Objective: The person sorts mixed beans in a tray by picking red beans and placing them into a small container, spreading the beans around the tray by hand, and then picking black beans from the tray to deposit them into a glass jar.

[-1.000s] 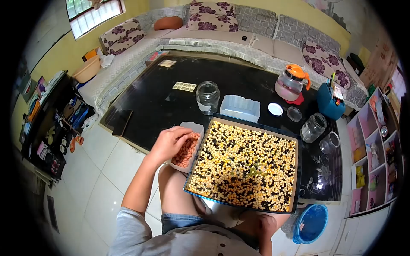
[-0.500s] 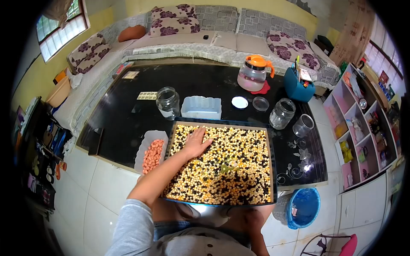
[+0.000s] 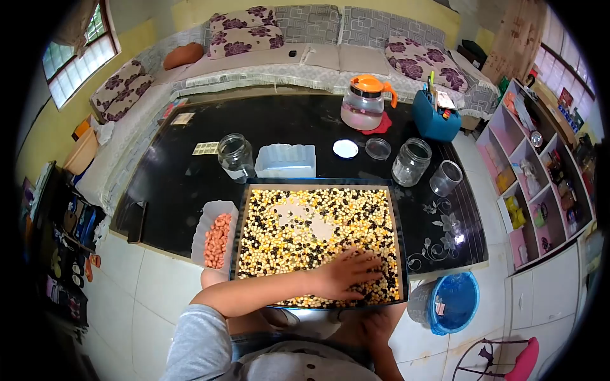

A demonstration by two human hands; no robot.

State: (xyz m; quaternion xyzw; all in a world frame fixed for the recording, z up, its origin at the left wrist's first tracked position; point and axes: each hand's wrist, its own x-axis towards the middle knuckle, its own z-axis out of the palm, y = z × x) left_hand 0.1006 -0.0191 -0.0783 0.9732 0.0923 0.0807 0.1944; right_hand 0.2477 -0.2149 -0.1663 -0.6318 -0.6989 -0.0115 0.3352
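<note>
My left hand (image 3: 348,274) lies palm down with fingers spread on the kernels near the right front of a shallow box (image 3: 399,241). Mixed yellow and pale corn kernels and black beans (image 3: 279,244) cover most of its floor. Toward the back left, a bare beige patch (image 3: 318,225) shows among them. Low on the right, by my thigh, is my right hand (image 3: 378,327), away from the box; its fingers are not clear. Left of the box, a translucent plastic container (image 3: 204,232) holds reddish peanuts (image 3: 217,241).
Behind the box on the black table (image 3: 171,152) stand a glass jar (image 3: 235,155) and a translucent tub (image 3: 286,162). Two lids, another jar (image 3: 411,163), a glass cup (image 3: 446,178) and an orange-lidded pitcher (image 3: 363,105) are farther right. A blue-lined bin (image 3: 454,305) stands at front right.
My left hand has swept from the back left of the box to the right front, and a bare patch has appeared among the kernels. The view has shifted slightly.
</note>
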